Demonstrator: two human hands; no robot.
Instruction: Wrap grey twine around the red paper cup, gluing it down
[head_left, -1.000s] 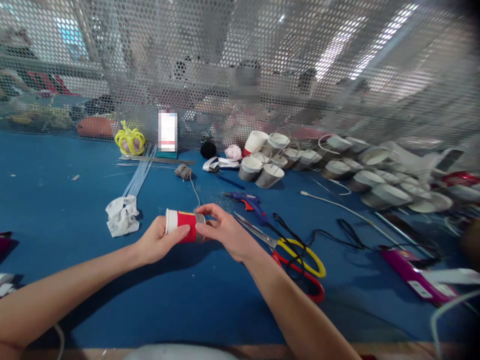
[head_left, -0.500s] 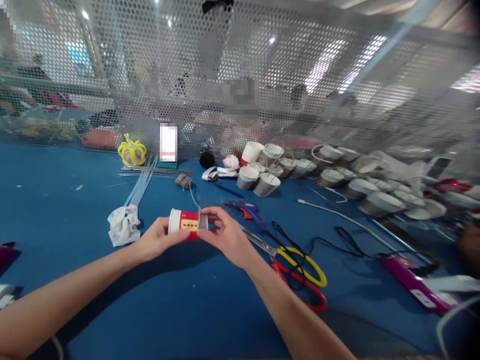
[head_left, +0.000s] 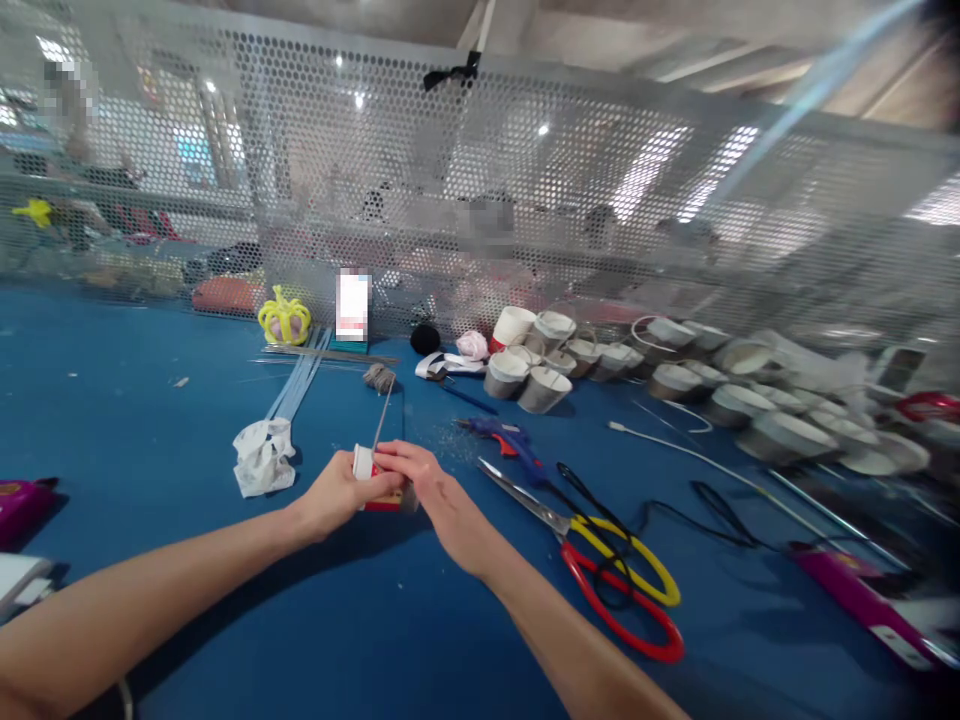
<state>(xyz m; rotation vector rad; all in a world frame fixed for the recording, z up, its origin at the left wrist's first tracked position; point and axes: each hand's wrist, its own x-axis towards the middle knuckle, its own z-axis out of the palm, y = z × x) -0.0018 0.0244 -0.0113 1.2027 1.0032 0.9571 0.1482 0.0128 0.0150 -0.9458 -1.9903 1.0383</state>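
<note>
A red and white paper cup [head_left: 384,503] lies sideways between my hands, just above the blue table. My left hand [head_left: 334,495] is closed around its left end, thumb across the front. Over the top and right of the cup sits my right hand [head_left: 439,490], its fingers together and pressed on the cup beside the yarn. A taut strand of grey yarn [head_left: 384,415] runs from the cup up to a small grey yarn ball [head_left: 379,378]. Grey wrapping shows at the cup's right end, partly hidden by my right hand.
To the right lie a blue glue gun [head_left: 510,440] and large scissors [head_left: 559,522] with red and yellow handles. Several grey-wrapped cups [head_left: 545,390] stand at the back right. Crumpled white material [head_left: 264,457] lies left. A perforated metal screen [head_left: 360,180] borders the back.
My right hand has shifted from gripping the cup's right end to lying across its top. The yarn strand, slack before, is now straight. The camera view has tilted up slightly.
</note>
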